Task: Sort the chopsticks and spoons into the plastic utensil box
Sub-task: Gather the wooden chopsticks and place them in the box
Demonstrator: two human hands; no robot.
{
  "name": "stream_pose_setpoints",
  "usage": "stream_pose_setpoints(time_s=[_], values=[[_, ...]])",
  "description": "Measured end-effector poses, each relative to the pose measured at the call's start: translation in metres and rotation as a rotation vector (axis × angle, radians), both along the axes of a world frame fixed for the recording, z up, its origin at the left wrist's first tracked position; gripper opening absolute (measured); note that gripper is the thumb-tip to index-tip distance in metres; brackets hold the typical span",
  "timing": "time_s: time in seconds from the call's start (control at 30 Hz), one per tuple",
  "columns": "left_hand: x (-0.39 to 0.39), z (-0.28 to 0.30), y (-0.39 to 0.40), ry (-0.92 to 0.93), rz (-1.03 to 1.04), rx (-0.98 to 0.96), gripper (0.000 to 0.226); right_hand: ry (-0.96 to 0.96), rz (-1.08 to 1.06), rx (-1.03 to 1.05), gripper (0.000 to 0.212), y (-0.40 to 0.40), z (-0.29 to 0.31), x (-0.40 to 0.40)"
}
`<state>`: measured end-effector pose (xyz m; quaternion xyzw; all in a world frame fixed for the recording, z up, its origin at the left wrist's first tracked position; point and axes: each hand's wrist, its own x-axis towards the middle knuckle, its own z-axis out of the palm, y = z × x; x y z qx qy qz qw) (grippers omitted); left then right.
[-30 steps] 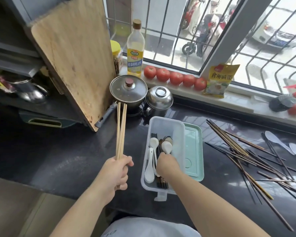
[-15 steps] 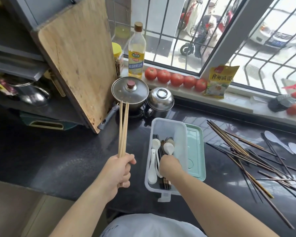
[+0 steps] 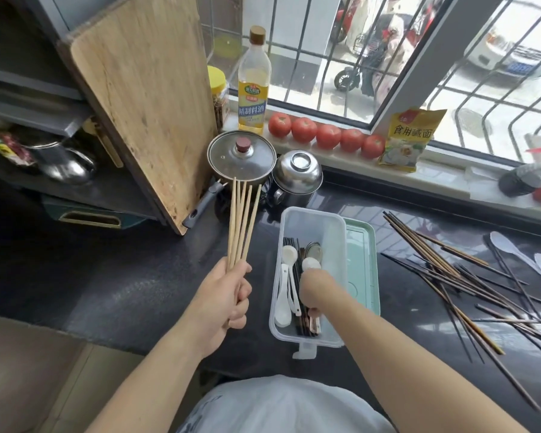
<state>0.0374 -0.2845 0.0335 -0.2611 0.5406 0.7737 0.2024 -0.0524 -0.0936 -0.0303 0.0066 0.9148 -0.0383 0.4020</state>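
clear rectangular plastic utensil box (image 3: 333, 232) on the dark counter — left hand (image 3: 221, 303), left of the box, grips pale wooden chopsticks (image 3: 242, 223); right hand (image 3: 320, 290) reaches inside among white spoons (image 3: 285, 295), grip not discernible; dark chopsticks (image 3: 450, 276) scattered right of the box.

Home kitchen: dark stone counter (image 3: 122, 295), lidded saucepan (image 3: 241, 157), leaning wooden cutting board (image 3: 147, 98), cooking-wine bottle (image 3: 254, 85), tomatoes (image 3: 327, 135) on far windowsill.

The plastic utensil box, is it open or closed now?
Open. The plastic utensil box has no lid on; its green lid lies beside it, and the right hand reaches inside.
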Motion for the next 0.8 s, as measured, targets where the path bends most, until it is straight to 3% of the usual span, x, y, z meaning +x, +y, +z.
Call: stream_pose_setpoints(time_s=[0.13,0.2,0.27,0.33,0.47,0.57,0.6,0.67,0.73,0.8], values=[[-0.001,0.003,0.004,0.035,-0.047,0.057,0.008,0.204,-0.460,-0.475,0.015,0.036,0.050,-0.009],[-0.005,0.005,0.014,0.045,-0.096,0.075,0.007,0.155,-0.653,-0.772,0.017,0.043,0.078,0.002],[-0.009,0.007,0.031,0.059,-0.154,0.093,0.009,0.056,-0.679,-0.963,0.021,0.038,0.099,0.019],[-0.012,0.009,0.051,0.082,-0.217,0.094,0.012,0.031,-0.643,-1.059,0.025,0.027,0.101,0.033],[-0.013,0.010,0.072,0.073,-0.252,0.025,0.019,0.179,-0.665,-1.080,0.029,0.018,0.088,0.036],[-0.012,0.005,0.069,0.028,-0.132,-0.193,0.018,0.445,-0.973,-1.201,0.022,0.035,0.095,0.022],[-0.011,0.002,0.066,-0.009,-0.053,-0.258,0.017,0.589,-0.996,-1.167,0.023,0.043,0.093,0.016],[-0.008,-0.001,0.060,-0.066,0.095,-0.296,0.022,0.744,-0.718,-0.897,0.024,0.053,0.085,0.006],[-0.005,0.000,0.055,-0.082,0.177,-0.265,0.028,0.590,-0.300,-0.533,0.015,0.041,0.071,0.006],[-0.001,0.003,0.051,-0.077,0.214,-0.237,0.028,0.438,-0.082,-0.333,0.005,0.023,0.053,0.016]])
